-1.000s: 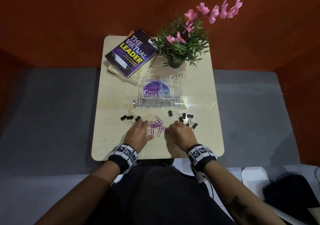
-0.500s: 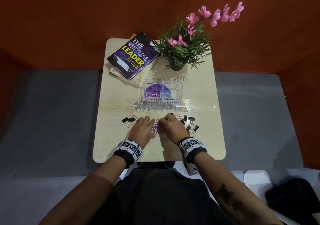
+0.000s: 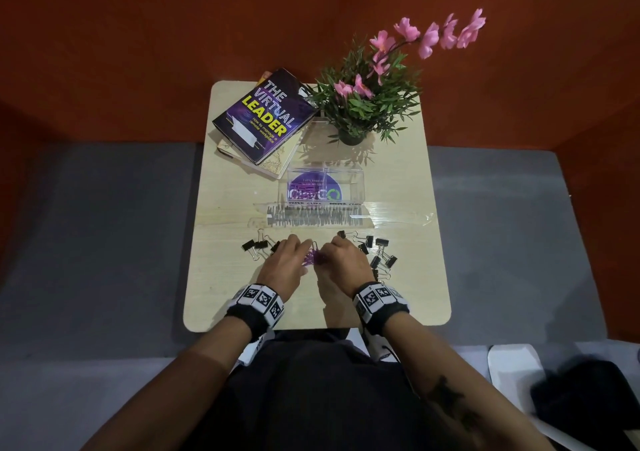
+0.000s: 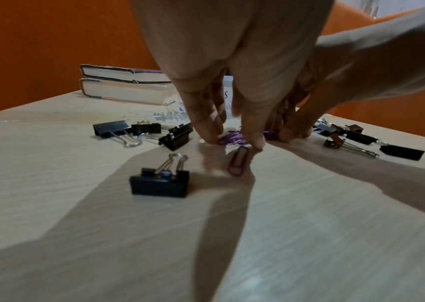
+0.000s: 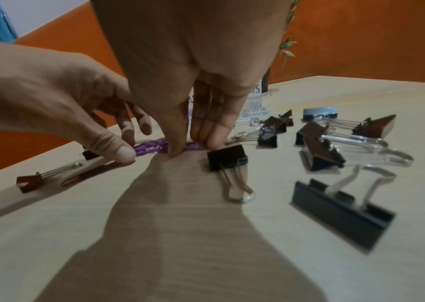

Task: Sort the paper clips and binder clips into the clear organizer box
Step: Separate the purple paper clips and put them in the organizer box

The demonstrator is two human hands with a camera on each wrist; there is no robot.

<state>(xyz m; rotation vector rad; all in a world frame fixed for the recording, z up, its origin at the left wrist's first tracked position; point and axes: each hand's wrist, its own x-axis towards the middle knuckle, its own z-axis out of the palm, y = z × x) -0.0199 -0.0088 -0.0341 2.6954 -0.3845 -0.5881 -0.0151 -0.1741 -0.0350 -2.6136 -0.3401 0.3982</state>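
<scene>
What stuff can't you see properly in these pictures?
- Purple paper clips: the head view shows only a sliver; left hand and right hand cover the pile, so no count.
- Organizer box: contents unclear through glare and its sticker; both wrist views block it with fingers.
- Lower book: cover hidden under the top book.

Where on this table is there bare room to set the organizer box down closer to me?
Bare wood lies along the table near edge, below both wrists, and at the left edge between the books and the left binder clips. It is crowded in the middle: both hands gather purple paper clips, with more binder clips to the right.
</scene>
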